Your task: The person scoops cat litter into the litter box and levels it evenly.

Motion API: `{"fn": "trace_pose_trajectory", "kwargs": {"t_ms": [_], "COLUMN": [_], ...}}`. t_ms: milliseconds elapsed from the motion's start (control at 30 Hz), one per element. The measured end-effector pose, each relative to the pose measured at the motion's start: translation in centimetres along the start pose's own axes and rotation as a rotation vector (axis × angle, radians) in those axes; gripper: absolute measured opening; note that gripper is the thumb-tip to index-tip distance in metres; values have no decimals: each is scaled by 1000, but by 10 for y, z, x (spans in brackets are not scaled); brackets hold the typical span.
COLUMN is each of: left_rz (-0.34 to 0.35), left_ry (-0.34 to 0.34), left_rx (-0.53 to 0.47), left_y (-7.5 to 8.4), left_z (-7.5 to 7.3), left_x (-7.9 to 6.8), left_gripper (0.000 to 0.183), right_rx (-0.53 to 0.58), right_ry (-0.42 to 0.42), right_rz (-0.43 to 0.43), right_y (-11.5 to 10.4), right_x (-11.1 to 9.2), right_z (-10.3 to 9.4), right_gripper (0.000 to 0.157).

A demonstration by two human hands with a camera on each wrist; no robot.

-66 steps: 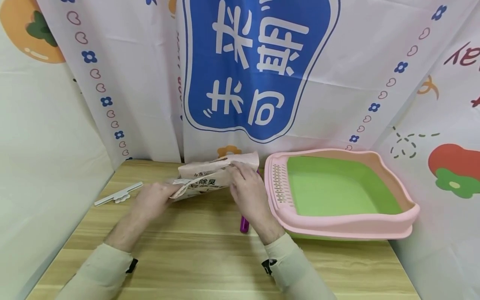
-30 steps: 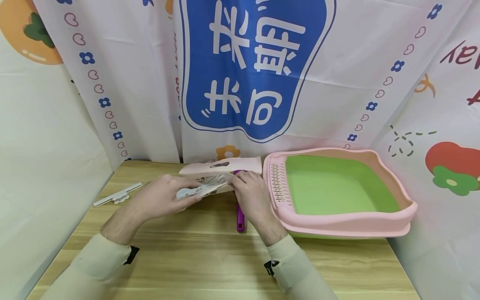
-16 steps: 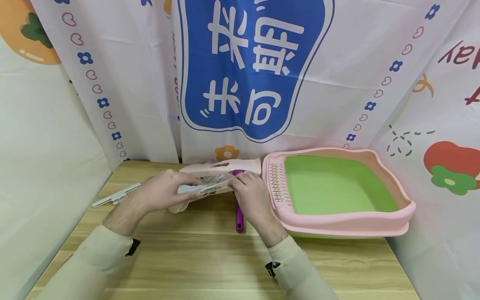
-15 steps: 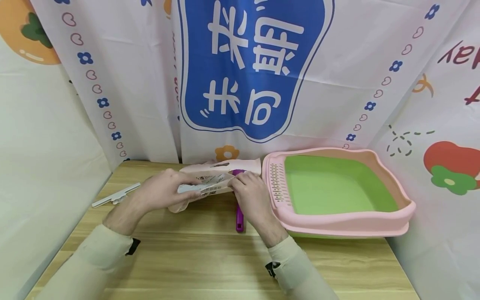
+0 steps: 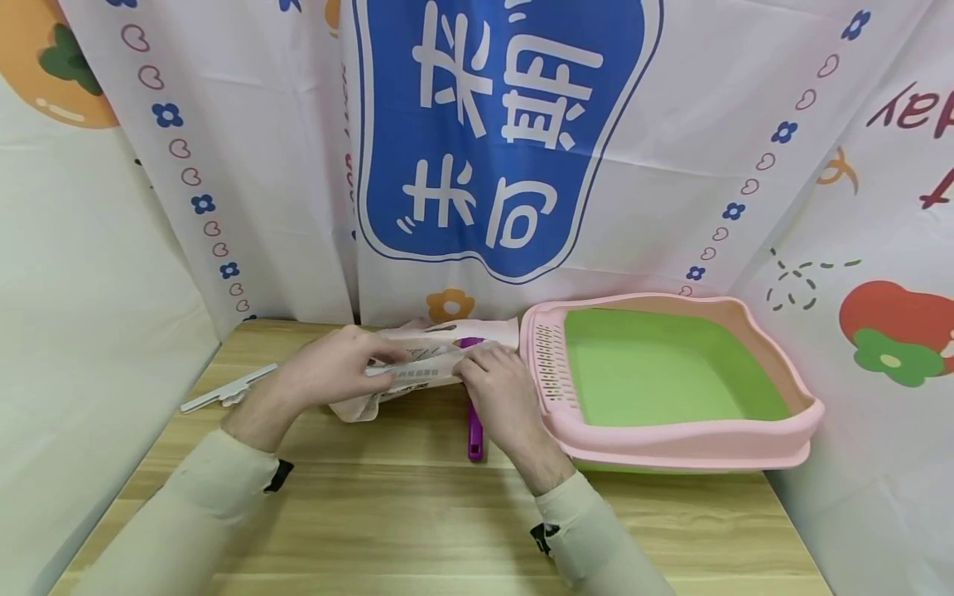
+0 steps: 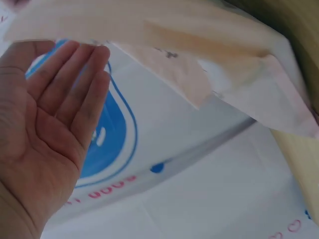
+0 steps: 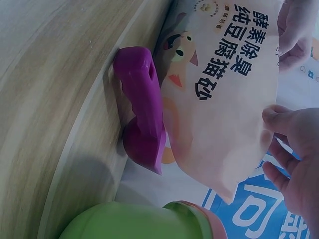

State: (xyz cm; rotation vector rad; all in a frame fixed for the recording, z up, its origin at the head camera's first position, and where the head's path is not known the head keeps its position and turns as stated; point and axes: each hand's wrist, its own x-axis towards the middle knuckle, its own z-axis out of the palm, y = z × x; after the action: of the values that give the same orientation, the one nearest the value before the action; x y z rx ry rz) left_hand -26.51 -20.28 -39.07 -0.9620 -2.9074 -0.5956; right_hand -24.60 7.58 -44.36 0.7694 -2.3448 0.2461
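Note:
A pale pink cat litter bag stands near the back of the table, its top edge uneven and its mouth partly spread. In the right wrist view its printed front, with a cat drawing, faces the camera. My right hand pinches the upper right edge between thumb and fingers. My left hand is at the upper left of the mouth; in the left wrist view its fingers are nearly straight, touching the bag's edge. A purple litter scoop stands against the bag, partly behind my right hand in the head view.
A pink-rimmed green litter box takes up the table's right side, close to my right hand. A white bag clip lies at the left, partly behind my left forearm. Printed cloth hangs directly behind the table.
Earlier my left hand gripped the bag's left edge; it has since shifted to the mouth and slightly right. The front edge now stands flatter. My right hand keeps its hold.

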Motion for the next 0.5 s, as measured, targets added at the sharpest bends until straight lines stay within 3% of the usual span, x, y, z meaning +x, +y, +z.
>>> {"fn": "trace_pose_trajectory", "kwargs": {"t_ms": [200,500], "left_rz": [12,-28], "left_ry": [24,180], "left_rx": [65,157], "left_y": [11,8], "left_z": [3,-9], "left_x": [18,29], "left_gripper": [12,11], "right_rx": [9,3], "right_ry": [-13,-23], "right_rz": [-13,-38], "right_y": [1,-5], "right_x": [-1,-3], "right_z": [0,-2], "right_gripper": [10,18]}}
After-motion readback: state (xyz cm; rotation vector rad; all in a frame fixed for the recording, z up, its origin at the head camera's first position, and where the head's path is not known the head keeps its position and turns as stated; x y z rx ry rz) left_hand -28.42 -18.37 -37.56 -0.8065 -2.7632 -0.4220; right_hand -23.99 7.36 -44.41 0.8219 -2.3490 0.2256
